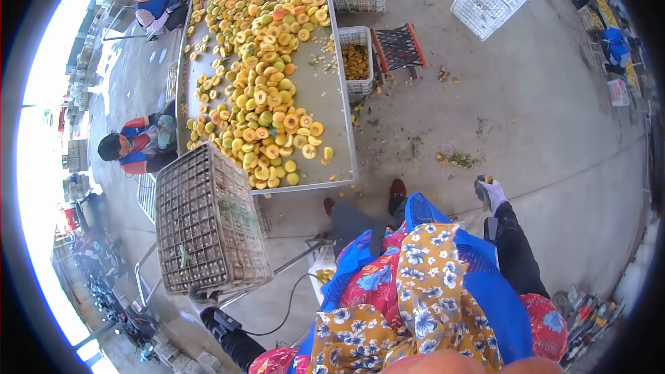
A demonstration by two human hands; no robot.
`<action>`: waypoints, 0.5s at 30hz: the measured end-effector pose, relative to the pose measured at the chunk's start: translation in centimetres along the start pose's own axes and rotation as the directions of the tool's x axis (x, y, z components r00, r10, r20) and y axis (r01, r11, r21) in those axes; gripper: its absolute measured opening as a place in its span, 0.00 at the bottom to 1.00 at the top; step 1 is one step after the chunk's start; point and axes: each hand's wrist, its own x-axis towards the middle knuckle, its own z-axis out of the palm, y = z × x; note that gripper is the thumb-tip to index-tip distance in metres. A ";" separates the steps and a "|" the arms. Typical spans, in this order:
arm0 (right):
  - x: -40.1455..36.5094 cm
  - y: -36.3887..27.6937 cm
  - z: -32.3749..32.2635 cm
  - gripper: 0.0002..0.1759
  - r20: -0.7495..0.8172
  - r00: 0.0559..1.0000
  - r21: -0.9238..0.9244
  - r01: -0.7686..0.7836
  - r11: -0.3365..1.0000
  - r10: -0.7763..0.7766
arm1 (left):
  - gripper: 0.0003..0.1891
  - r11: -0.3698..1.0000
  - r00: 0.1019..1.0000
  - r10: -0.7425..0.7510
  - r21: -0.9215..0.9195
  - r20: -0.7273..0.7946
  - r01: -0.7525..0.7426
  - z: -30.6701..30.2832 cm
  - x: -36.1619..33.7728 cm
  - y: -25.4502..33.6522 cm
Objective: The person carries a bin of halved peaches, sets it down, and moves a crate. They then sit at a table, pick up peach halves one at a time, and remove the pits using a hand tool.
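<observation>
A grimy plastic crate (239,228) is tipped beside the near left corner of the table, its gridded base facing left and a green scrap stuck on it. My left hand (202,296), gloved and partly hidden, grips the crate's lower edge. Out to the right, away from the table, is my right hand (490,192) in a pale glove with dark fingers. Its fingers look curled, with a small tan patch at their tips that I cannot make out. Halved yellow-orange stone fruit (267,111) lies heaped on the metal-edged table (329,107).
Two people (135,145) (156,7) sit along the table's left side. White crates of fruit (357,86) (357,0) and a black-topped stool (400,48) stand to its right. A white crate (488,1) sits farther off. Plant scraps (458,160) litter the floor.
</observation>
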 end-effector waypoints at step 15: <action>19.8 -8.5 -5.5 0.09 0.031 0.989 -0.190 -0.139 0.972 0.147 | 0.14 0.548 0.857 0.513 0.782 -0.033 -0.298 10.2 -12.5 -9.1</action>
